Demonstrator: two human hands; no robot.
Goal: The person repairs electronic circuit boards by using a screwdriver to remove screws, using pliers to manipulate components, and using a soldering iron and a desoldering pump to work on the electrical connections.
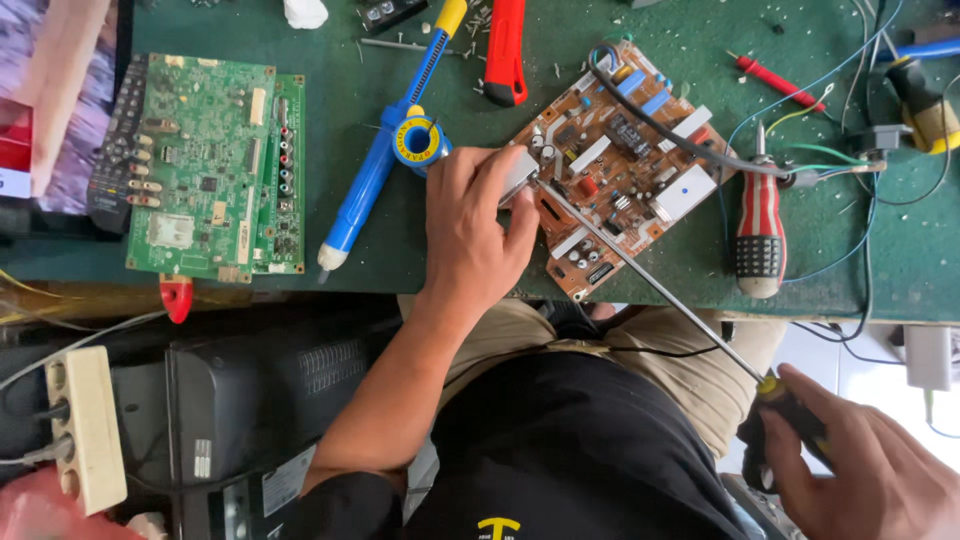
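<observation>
Here, the left hand (478,232) presses down on the near left corner of a brown circuit board (620,165), fingers curled over a small silver part at its edge. The board lies tilted on the green desk (300,40), close to the near edge. The right hand (860,465) is wrapped around the dark, yellow-collared handle of a long screwdriver (640,275), whose thin shaft runs diagonally up to a tip just beside the left fingertips. Judged from this pose, the step is driving or loosening a fastener by that silver part. A shaft this long wanders easily, so the tip is best seated squarely before turning, and the left hand should keep the board flat while staying clear of the tip's path. A black cable (690,140) crosses the board's upper half, apart from the tip. A blue desoldering pump (375,165) and a solder spool (417,140) lie just left of the left hand; a green circuit board (215,165) sits farther left, and a red-and-black striped screwdriver (760,225) lies to the right.
</observation>
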